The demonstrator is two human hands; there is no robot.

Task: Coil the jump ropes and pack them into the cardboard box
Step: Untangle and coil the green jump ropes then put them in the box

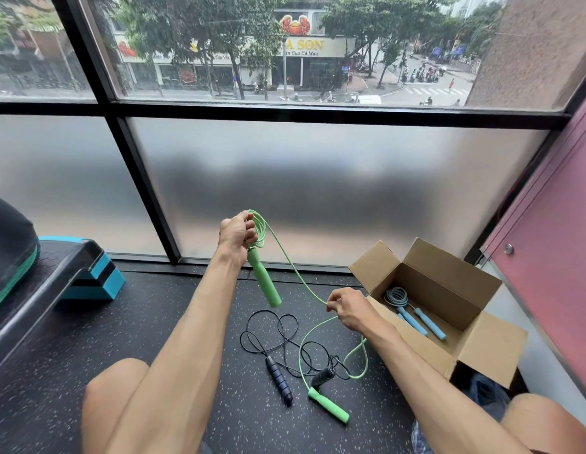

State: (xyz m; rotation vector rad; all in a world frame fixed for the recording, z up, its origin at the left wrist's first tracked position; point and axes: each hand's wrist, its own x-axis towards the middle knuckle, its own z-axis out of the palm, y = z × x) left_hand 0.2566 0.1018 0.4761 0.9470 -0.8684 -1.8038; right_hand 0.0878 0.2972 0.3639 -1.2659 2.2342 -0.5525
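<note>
Gripping green rope (264,282), "SƠN" sign (313,45) outside

One wide-angle head-worn view looks forward and down from just behind the left hand (236,235) and right hand (350,311), close over the dark speckled rubber floor (147,316), facing a black-framed frosted-glass window wall (318,152); edges bend, probably lens distortion.

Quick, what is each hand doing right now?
Left hand: holds coiled loops of the green jump rope, one handle hanging.
Right hand: pinches the same rope's loose cord.
</note>
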